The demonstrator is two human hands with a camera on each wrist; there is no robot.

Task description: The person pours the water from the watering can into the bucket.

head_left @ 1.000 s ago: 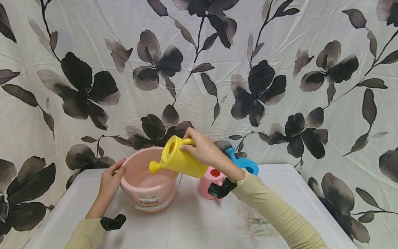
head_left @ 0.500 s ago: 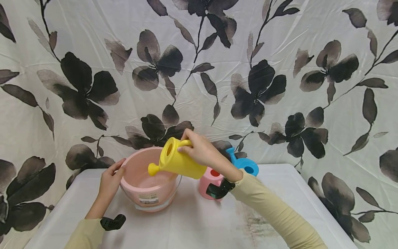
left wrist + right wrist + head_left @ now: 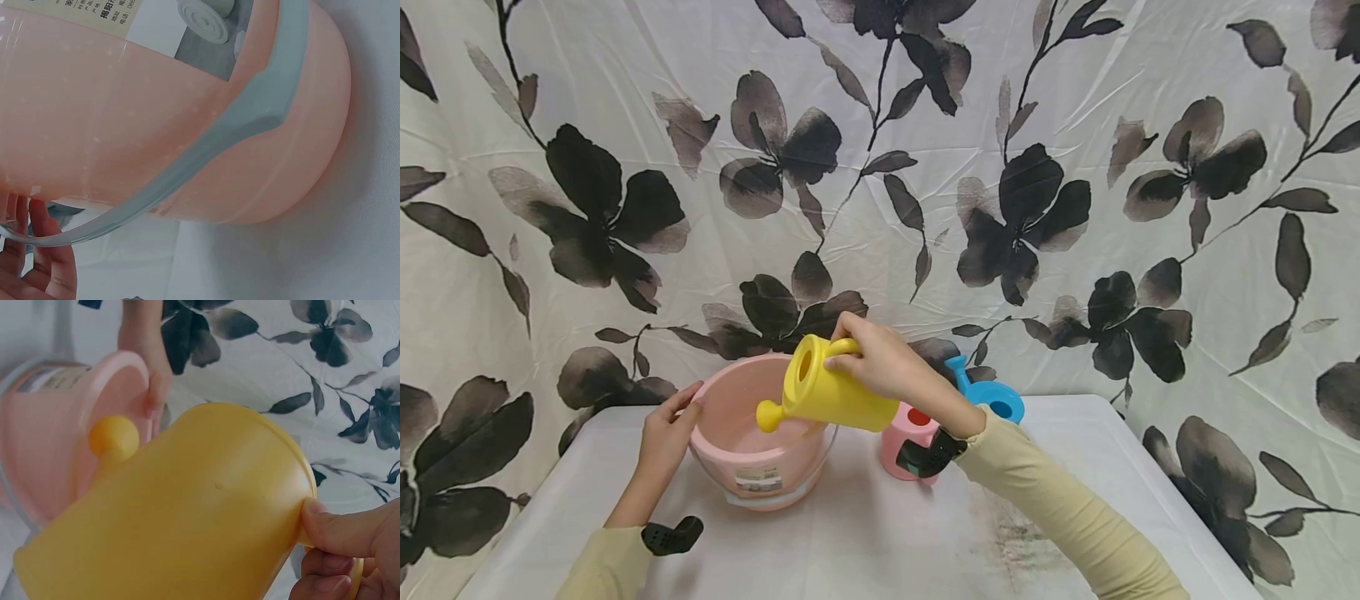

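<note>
My right hand (image 3: 883, 358) grips the handle of a yellow watering can (image 3: 838, 392). The can is tilted left, its round spout head over the opening of a pink bucket (image 3: 760, 462). In the right wrist view, the thumb (image 3: 340, 531) lies against the can where the handle joins, and the fingers curl round the handle. At the bucket's left side, my left hand (image 3: 666, 433) holds the rim. The left wrist view shows its fingers (image 3: 59, 269) against the bucket wall, beside the pale grey bail handle (image 3: 206, 150), which hangs down the bucket's front.
A pink watering can (image 3: 898, 446) stands right of the bucket, partly behind the right wrist. Farther back is a blue watering can (image 3: 992, 400). All stand on a white table (image 3: 850, 550) with a dark smudge, before a floral cloth backdrop (image 3: 910, 208).
The yellow watering can and right hand have shifted slightly left and down, and the spout head sits a little lower over the bucket. My left hand has stayed on the rim.
</note>
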